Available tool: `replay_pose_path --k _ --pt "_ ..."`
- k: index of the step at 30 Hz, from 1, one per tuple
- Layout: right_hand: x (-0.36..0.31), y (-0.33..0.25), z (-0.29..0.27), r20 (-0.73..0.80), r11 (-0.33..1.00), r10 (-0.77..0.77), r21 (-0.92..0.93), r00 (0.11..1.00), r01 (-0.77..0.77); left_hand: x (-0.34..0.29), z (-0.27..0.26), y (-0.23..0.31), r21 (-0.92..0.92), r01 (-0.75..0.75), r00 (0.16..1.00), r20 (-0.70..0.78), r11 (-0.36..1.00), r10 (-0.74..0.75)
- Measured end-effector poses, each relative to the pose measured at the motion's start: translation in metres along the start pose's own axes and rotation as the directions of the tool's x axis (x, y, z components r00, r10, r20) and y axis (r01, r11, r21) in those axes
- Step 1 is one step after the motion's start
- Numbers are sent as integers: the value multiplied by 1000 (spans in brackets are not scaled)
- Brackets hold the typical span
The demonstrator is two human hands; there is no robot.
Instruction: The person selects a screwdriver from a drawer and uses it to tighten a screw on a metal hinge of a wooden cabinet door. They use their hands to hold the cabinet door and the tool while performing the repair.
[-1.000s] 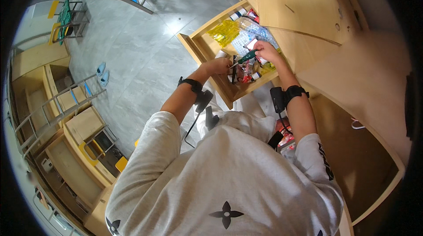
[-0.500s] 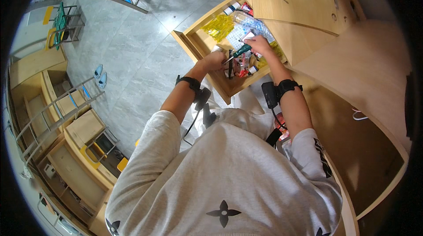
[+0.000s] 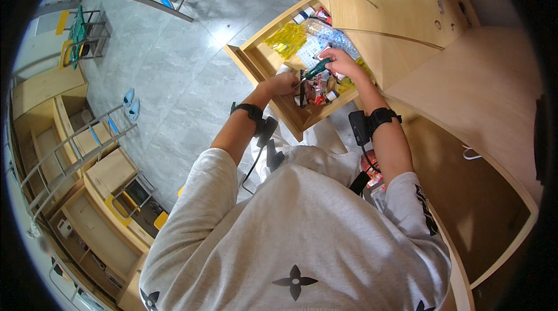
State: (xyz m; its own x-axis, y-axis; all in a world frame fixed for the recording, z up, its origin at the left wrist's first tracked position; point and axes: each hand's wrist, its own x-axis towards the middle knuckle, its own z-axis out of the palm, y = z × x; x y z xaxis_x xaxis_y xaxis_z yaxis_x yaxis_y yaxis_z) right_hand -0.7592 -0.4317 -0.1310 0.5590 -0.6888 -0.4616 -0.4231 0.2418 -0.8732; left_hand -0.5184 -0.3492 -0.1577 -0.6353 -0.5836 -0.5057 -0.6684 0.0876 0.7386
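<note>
A screwdriver (image 3: 318, 67) with a dark green handle is gripped in my right hand (image 3: 340, 61), its metal shaft pointing down-left toward my left hand. My left hand (image 3: 283, 84) is closed beside the shaft's tip; whatever its fingers hold is hidden. Both hands are over the pulled-out wooden drawer (image 3: 256, 68). Just beyond my left hand lies a small white object (image 3: 283, 69). Below the screwdriver are red and clear packets (image 3: 318, 91) and a dark narrow item (image 3: 302, 95).
A yellow transparent packet (image 3: 286, 40), white sheet (image 3: 309, 52) and clear plastic bottle (image 3: 332, 36) fill the drawer's far part. The wooden cabinet (image 3: 401, 44) stands at right. Blue slippers (image 3: 131, 104) lie on the grey tiled floor (image 3: 180, 84), near a metal ladder (image 3: 87, 148).
My right hand and the screwdriver have shifted very slightly left. My left hand stays near the tip, almost unmoved.
</note>
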Motion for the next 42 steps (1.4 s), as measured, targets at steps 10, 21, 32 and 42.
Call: replay_pose_path --k 10,21,32,42 --pt "3 -5 -2 -84 895 422 -120 902 -430 -4 -7 20 260 16 995 -102 965 10" --pt "9 7 -2 30 981 189 28 981 -190 7 12 -4 112 -28 993 -115 993 41" --pt "7 -5 -3 -93 957 290 3 952 -291 4 0 13 170 172 980 -130 970 -151" --pt "9 -8 -2 -84 856 496 -118 864 -503 -6 0 17 72 248 948 -224 966 -227"
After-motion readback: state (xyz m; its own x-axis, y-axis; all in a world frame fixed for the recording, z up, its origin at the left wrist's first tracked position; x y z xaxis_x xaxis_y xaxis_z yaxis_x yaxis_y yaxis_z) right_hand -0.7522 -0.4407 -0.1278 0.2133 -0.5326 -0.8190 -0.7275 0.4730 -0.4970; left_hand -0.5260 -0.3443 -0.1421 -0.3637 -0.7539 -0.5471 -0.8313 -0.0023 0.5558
